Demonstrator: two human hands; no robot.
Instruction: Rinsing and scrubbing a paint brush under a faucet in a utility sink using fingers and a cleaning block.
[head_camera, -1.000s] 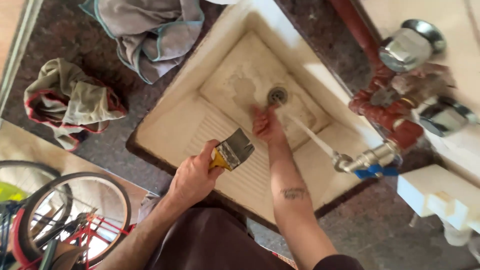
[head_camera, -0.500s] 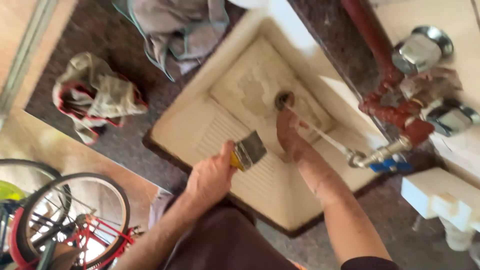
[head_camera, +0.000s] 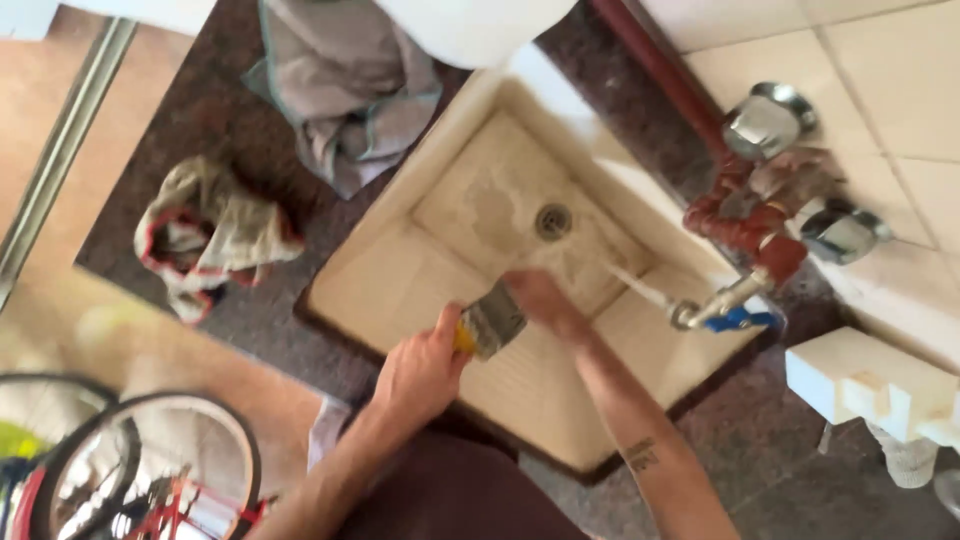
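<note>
Paintbrush (head_camera: 490, 322) over sink (head_camera: 400, 270), both hands

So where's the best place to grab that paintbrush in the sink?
By its yellow handle, coming from the near, left side, as the left hand does now. The paintbrush points its wet bristles toward the tap, where the right hand works them.

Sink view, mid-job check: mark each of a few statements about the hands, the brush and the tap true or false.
1. The left hand holds a paintbrush. True.
2. The right hand is on the tap. False: it is at the brush bristles, over the sink.
3. Water runs from the tap. True: a thin stream reaches toward the hands.
4. The sink drain is covered by a rag. False: it lies open; both rags sit on the counter.
</note>
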